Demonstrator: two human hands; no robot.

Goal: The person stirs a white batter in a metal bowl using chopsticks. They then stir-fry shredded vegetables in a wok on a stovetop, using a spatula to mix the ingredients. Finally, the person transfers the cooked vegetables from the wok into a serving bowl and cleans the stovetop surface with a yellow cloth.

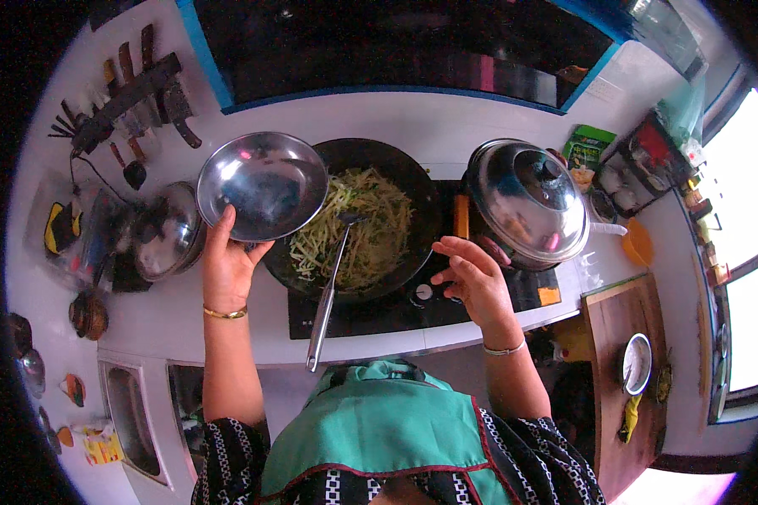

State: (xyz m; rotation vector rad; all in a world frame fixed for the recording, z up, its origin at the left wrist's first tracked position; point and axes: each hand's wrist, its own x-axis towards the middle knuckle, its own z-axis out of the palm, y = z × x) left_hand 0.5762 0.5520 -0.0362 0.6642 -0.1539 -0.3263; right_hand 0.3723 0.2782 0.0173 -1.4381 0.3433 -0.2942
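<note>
My left hand (230, 268) grips the near rim of a shiny metal bowl (262, 183), which is tilted and shows no food inside. The bowl overlaps the left edge of a large dark wok (420, 183) on the stove. Shredded vegetables (379, 246), pale and green, lie in the wok. A metal spatula (328, 303) rests in it, its blade among the shreds and its handle reaching over the near rim toward my apron. My right hand (474, 278) is raised beside the wok's right rim, fingers spread and slightly bent, holding nothing.
A lidded metal pot (530, 202) stands right of the wok. Another domed lid (167, 233) is at the left. Knives hang on a wall rack (126, 104). A wooden board (625, 309) at the right bears a small bowl (637, 364). A sink (132, 416) lies lower left.
</note>
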